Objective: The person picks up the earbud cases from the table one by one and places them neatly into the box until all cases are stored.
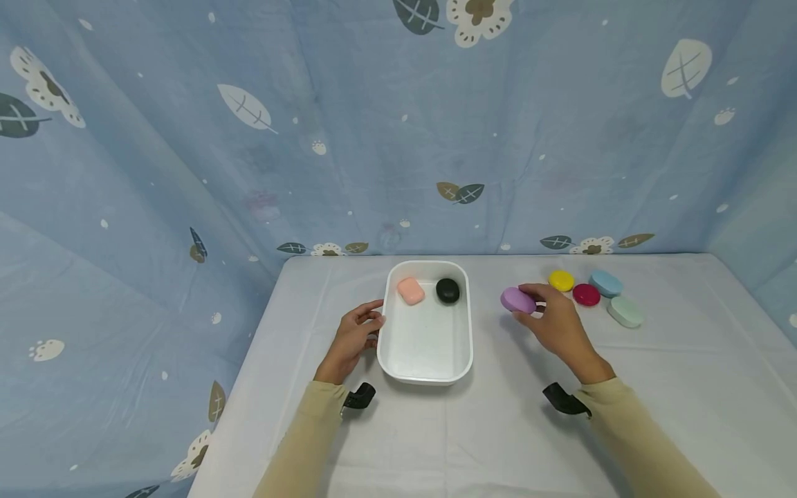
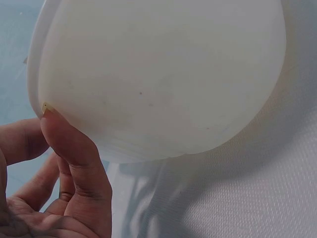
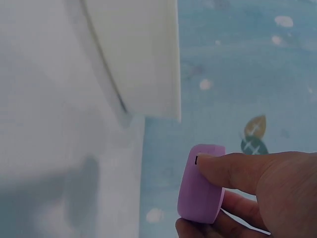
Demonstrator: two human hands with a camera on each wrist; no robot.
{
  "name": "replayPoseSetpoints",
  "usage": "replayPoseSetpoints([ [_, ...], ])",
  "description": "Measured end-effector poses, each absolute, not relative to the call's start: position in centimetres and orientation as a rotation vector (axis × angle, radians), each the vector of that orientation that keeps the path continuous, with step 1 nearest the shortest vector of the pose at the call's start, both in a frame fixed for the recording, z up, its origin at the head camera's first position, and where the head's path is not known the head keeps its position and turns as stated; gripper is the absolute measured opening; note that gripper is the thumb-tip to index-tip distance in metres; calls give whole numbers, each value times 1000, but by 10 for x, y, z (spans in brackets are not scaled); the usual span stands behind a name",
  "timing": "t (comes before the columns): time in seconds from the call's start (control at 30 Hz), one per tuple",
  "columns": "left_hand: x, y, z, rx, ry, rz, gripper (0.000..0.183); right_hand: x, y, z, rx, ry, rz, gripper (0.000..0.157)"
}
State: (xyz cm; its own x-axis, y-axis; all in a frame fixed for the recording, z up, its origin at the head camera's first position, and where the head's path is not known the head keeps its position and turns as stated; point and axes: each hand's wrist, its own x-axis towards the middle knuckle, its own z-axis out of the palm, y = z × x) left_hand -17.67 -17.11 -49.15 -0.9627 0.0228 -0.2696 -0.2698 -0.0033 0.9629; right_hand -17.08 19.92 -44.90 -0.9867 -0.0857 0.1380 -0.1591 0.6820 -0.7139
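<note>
Against the left side of a white rectangular tray (image 1: 425, 346) rests my left hand (image 1: 353, 339), its thumb tip right at the outer wall below the rim in the left wrist view. Nothing lies between its fingers. Inside the tray, near the far end, are a pink soap bar (image 1: 411, 291) and a black oval soap bar (image 1: 447, 290). My right hand (image 1: 556, 325) pinches a purple oval soap bar (image 1: 517, 300) in the air to the right of the tray. Its thumb (image 3: 223, 171) lies across one face of the bar, the fingers behind it.
Beyond my right hand a yellow soap bar (image 1: 561, 280), a red one (image 1: 587, 294), a blue one (image 1: 606, 283) and a pale green one (image 1: 625, 312) lie grouped on the white-covered table (image 1: 486, 443). A blue patterned curtain (image 1: 386, 138) hangs behind the table.
</note>
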Motion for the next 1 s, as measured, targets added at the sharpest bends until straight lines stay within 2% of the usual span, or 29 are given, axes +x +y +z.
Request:
replayPoseSetpoints([
  [1.0, -175, -171, -490, -250, 2062, 2075, 43, -200, 94, -425, 592, -2758, 1286, 48],
])
